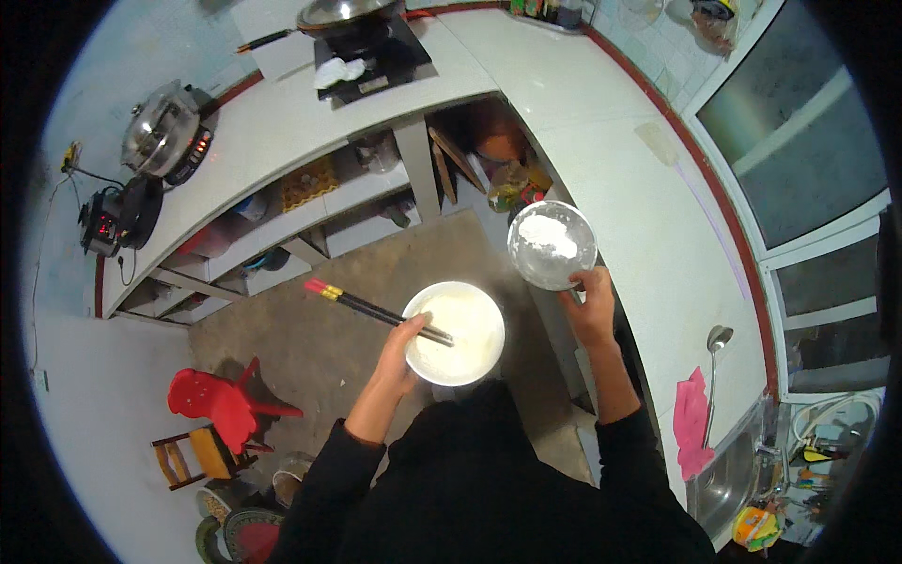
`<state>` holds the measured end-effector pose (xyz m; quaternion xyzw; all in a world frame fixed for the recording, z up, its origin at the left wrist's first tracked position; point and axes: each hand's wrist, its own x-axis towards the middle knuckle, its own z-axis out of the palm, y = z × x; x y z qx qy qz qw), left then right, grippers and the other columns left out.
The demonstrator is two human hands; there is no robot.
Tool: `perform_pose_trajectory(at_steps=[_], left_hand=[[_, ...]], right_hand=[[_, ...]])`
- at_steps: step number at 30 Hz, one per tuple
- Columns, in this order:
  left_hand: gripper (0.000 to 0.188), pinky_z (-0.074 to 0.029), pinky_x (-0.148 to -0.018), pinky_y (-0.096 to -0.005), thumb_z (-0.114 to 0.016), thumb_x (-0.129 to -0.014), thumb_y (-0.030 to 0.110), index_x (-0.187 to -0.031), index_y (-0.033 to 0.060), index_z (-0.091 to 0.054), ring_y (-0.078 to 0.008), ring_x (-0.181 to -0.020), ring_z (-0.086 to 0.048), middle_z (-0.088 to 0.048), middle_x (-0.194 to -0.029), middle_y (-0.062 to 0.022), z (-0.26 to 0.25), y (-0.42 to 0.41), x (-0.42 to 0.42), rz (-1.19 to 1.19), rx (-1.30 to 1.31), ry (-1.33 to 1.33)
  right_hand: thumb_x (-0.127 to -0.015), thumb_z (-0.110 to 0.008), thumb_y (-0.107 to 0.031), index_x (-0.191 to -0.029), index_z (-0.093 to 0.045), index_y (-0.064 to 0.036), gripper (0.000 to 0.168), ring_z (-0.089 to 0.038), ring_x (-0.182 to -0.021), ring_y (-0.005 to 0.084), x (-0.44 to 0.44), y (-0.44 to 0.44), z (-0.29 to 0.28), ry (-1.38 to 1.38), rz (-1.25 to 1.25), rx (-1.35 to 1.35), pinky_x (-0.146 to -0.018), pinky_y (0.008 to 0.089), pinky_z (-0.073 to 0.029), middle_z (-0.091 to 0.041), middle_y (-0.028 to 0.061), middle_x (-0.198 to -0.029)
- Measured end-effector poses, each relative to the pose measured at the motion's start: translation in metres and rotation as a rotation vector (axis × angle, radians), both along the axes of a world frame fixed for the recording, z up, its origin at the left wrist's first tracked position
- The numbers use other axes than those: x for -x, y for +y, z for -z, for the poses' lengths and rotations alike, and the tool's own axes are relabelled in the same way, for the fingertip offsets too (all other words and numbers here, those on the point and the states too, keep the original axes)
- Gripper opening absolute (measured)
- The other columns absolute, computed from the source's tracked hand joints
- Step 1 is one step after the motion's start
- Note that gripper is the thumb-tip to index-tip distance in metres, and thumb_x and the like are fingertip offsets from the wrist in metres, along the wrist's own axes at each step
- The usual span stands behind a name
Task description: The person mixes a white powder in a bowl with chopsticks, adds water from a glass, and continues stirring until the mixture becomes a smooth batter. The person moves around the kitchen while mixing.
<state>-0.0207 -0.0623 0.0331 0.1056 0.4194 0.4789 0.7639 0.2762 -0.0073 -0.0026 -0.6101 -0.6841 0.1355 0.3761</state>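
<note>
My left hand (400,352) grips a white bowl (495,335) by its left rim. A pale, creamy-looking substance (461,317) fills much of it; I cannot tell whether it is batter or flour. A pair of black chopsticks (370,309) with red and gold ends lies under my left thumb, tips in the bowl. In my right hand (594,303) is a clear round bowl (518,261), pinched at its lower right rim. White powder (546,236) sits in it. This bowl is beside the counter edge, apart from the white one.
The white countertop (599,134) runs along the back and right. An induction cooker (377,67) carries a wok (349,17). A lidded steel pot (161,130) stands at left. Near the sink (719,486) lie a ladle (717,342) and pink cloth (689,423). A red chair (225,405) stands lower left.
</note>
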Motion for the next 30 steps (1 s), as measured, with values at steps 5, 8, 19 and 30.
perform_pose_trajectory(at_steps=[5,8,19,30], left_hand=[[0.043,-0.048,-0.078,-0.034,-0.055,-0.08,0.029,-0.109,-0.0024,-0.048,-0.0224,-0.09,-0.058,-0.057,-0.101,-0.0144,0.001,0.008,0.006,-0.046,-0.057,0.058],[0.041,-0.047,-0.082,-0.0352,-0.053,-0.081,0.028,-0.109,-0.0018,-0.048,-0.0229,-0.093,-0.057,-0.056,-0.103,-0.0137,-0.006,0.015,0.004,-0.019,-0.134,0.034],[0.046,-0.048,-0.083,-0.0325,-0.051,-0.082,0.031,-0.117,0.0031,-0.044,-0.0211,-0.099,-0.056,-0.055,-0.111,-0.0099,-0.011,0.028,-0.018,0.015,-0.199,-0.093],[0.045,-0.051,-0.075,-0.0297,-0.05,-0.081,0.034,-0.114,0.0046,-0.046,-0.0188,-0.093,-0.059,-0.058,-0.106,-0.0091,-0.013,0.027,-0.024,-0.01,-0.195,-0.06]], right_hand=[[-0.062,-0.072,-0.012,-0.09,-0.051,-0.008,0.035,-0.052,-0.071,0.0262,0.021,-0.007,-0.106,-0.306,-0.185,-0.238,-0.059,0.0344,-0.044,-0.045,0.01,-0.083],[-0.059,-0.072,-0.014,-0.087,-0.053,-0.007,0.035,-0.052,-0.07,0.0258,0.037,-0.016,-0.152,-0.458,-0.286,-0.364,-0.058,0.0338,-0.044,-0.045,0.0102,-0.081],[-0.064,-0.054,-0.012,-0.068,-0.046,-0.007,0.01,-0.047,-0.065,0.0186,0.081,-0.03,-0.206,-1.011,-0.687,-0.632,-0.056,0.0288,-0.038,-0.041,0.0063,-0.07],[-0.063,-0.054,-0.011,-0.064,-0.047,-0.006,0.009,-0.047,-0.065,0.0189,0.083,-0.031,-0.205,-1.048,-0.71,-0.611,-0.057,0.0285,-0.038,-0.041,0.0064,-0.07]])
